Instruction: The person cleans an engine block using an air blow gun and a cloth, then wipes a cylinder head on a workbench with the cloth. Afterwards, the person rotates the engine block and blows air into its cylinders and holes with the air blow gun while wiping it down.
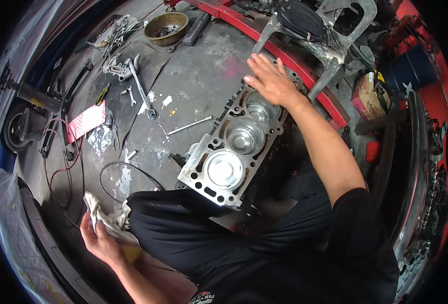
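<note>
A stained grey concrete floor (196, 93) spreads across the frame. At lower left, the left hand (102, 243) has its grip loosely closed on a pale rag (113, 223) beside the dark-trousered knee. The engine block (235, 152) lies slanted at centre, three round bores facing up. Towards its upper end, the right hand (270, 83) rests on top, grip open, fingers spread. A metal rod (189, 125) lies just left of the block; farther up, a long wrench (142, 88) lies at upper left. Beyond, a brass-coloured bowl (155, 36) sits near the top edge.
</note>
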`<state>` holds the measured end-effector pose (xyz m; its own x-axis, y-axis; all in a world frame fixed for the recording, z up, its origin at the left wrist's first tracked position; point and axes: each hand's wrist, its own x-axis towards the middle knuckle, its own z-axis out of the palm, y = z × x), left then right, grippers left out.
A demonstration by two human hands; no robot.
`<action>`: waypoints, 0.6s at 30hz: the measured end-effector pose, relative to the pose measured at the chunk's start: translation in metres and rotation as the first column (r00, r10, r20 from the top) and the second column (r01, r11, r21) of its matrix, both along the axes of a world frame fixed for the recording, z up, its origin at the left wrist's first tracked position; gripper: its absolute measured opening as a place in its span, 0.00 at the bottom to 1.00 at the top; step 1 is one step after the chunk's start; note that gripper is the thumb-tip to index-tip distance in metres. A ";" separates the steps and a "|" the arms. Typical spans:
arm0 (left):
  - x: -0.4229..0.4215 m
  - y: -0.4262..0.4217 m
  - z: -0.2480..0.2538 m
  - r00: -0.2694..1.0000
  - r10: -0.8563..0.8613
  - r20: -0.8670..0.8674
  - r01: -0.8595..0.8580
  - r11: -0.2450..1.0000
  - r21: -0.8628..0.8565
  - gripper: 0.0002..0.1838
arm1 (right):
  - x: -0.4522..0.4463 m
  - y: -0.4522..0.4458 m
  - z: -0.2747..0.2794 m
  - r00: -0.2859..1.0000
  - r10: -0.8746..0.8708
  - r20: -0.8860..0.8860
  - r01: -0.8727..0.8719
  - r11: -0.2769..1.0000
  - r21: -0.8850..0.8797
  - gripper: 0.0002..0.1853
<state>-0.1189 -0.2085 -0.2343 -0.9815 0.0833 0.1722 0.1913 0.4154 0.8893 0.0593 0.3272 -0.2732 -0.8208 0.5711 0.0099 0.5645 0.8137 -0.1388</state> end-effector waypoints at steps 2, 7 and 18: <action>-0.012 0.043 0.009 0.990 -0.100 0.098 0.067 0.952 0.299 0.19 | 0.012 0.000 -0.008 0.991 -0.069 -0.115 0.071 0.997 0.007 0.41; 0.021 0.219 0.049 0.849 -0.433 0.302 0.466 0.884 -0.042 0.16 | 0.037 0.029 -0.042 0.530 -0.702 -0.476 0.565 0.711 -0.419 0.36; 0.047 0.427 -0.039 0.200 -0.894 -0.401 0.655 0.426 -0.623 0.08 | 0.018 0.011 -0.060 -0.038 -0.705 -0.708 0.358 0.652 -0.669 0.15</action>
<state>-0.0715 0.2185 -0.2732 -0.0162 0.8891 0.4574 0.9582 -0.1169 0.2612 0.0776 0.3380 -0.3331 0.2452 0.9484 0.2011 0.1398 0.1706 -0.9754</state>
